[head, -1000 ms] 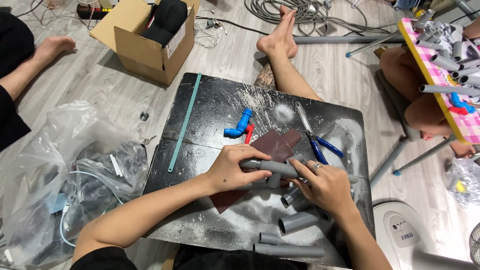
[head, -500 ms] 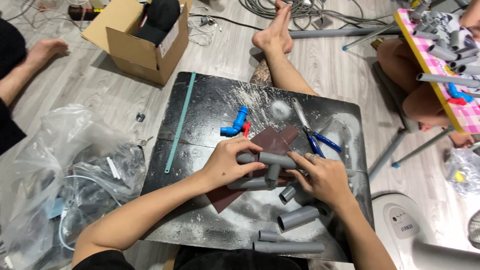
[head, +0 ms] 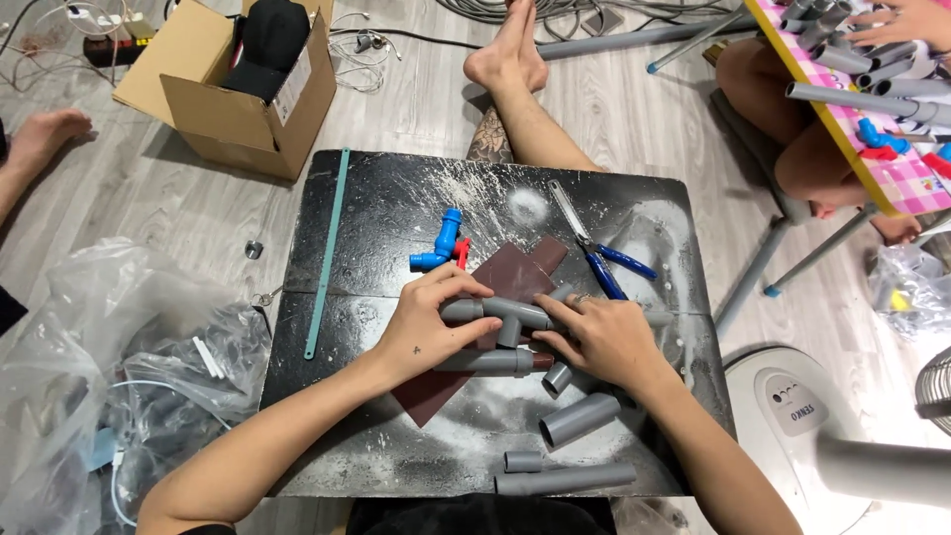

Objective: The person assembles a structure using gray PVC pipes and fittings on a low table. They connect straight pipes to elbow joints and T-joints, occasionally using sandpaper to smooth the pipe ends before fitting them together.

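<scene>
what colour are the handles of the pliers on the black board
Blue. The pliers lie just beyond the right hand, seen clearly in the head view.

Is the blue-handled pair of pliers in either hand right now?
No: the blue-handled pliers lie on the black board beyond the right hand, while both hands grip the grey plastic pipe assembly.

We see an open brown cardboard box (head: 238, 94) on the floor at upper left, a white label (head: 294, 89) on its side. Crumpled clear plastic bags (head: 109, 367) lie at left, another (head: 911, 287) at right.
</scene>
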